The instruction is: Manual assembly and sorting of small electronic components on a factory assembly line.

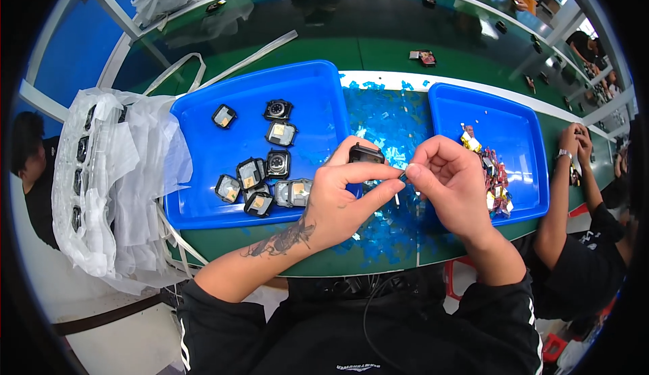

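Note:
My left hand (338,199) is closed around a black watch case (366,153), which shows above the index finger. Its thumb and index fingertips also pinch together at the right. There they meet the pinched fingertips of my right hand (449,185); a tiny dark thing between them is too small to name. On my left, a blue tray (196,145) holds several black watch cases, some with a round sensor side up, others with the inside showing. To the right, a second blue tray (534,131) contains a pile of small red, yellow and silver parts (497,185).
Blue film scraps (385,125) litter the green table between the trays. A stack of clear plastic packing trays and white sheets (122,179) stands at the left. Beyond runs a green conveyor belt (338,23) with scattered small parts. A co-worker's arms (561,199) are at the right.

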### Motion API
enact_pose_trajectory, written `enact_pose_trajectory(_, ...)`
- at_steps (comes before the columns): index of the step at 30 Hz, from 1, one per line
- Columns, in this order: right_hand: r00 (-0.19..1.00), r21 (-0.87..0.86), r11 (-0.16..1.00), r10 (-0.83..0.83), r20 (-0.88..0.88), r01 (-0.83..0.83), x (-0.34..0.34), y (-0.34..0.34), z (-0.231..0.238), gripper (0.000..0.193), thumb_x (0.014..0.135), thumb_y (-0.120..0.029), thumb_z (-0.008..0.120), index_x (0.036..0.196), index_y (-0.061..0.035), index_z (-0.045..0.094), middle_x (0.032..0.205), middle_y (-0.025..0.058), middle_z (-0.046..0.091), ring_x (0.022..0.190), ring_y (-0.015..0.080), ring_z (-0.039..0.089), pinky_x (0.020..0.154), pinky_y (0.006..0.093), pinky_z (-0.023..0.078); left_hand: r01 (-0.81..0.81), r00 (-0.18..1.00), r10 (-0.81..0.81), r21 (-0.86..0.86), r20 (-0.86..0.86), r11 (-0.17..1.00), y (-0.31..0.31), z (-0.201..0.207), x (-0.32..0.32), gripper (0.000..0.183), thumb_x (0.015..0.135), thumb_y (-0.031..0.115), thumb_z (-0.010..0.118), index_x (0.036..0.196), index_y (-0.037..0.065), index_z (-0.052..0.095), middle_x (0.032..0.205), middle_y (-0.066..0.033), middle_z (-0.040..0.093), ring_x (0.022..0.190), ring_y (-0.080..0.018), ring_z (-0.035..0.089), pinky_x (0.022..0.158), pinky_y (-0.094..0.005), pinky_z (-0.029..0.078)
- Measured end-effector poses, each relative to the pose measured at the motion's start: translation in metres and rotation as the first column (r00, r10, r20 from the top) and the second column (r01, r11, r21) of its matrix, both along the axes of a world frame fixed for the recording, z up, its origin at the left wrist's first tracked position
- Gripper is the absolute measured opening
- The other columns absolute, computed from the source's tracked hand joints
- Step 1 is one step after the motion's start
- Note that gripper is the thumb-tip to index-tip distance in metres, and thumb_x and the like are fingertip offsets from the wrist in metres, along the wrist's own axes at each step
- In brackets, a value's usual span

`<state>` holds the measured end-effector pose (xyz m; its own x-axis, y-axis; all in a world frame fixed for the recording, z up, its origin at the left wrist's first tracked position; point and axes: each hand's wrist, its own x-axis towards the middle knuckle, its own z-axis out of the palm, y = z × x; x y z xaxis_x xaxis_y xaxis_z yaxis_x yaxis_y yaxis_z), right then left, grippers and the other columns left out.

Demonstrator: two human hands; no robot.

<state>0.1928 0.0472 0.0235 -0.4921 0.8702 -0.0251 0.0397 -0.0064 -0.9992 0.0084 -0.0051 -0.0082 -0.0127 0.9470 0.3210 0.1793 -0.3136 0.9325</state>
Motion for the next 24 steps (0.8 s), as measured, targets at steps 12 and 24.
enact_pose_trajectory(12, 0.903, 0.886, 0.461, -0.364, 0.228, -0.038, -0.013, -0.005, -0.009, 0.018, 0.076, 0.0, 0.074, 0.084, -0.0037, 0.059, 0.072, 0.0081, 0.058, 0.057, 0.0224, 0.059, 0.047, 0.0314, 0.045, -0.09, 0.996, 0.09, -0.002, -0.01, 0.996, 0.0, -0.002, 0.004, 0.015, 0.078, 0.004, 0.074, 0.092, 0.003, 0.075, 0.091, -0.0111, 0.062, 0.086, -0.0207, 0.061, 0.074, -0.0306, 0.049)
enact_pose_trajectory(24, 0.987, 0.22, 0.975, -0.026, 0.158, -0.009, 0.013, -0.019, 0.001, 0.025, 0.087, 0.006, 0.062, 0.112, 0.0002, 0.064, 0.1, 0.0084, 0.059, 0.082, 0.0074, 0.059, 0.069, 0.0203, 0.05, 0.242, 0.935, -0.143, -0.289, 0.324, 0.926, 0.004, 0.002, -0.002, 0.016, 0.081, 0.009, 0.074, 0.093, -0.003, 0.073, 0.089, -0.0072, 0.067, 0.075, -0.0109, 0.059, 0.08, -0.0318, 0.047)
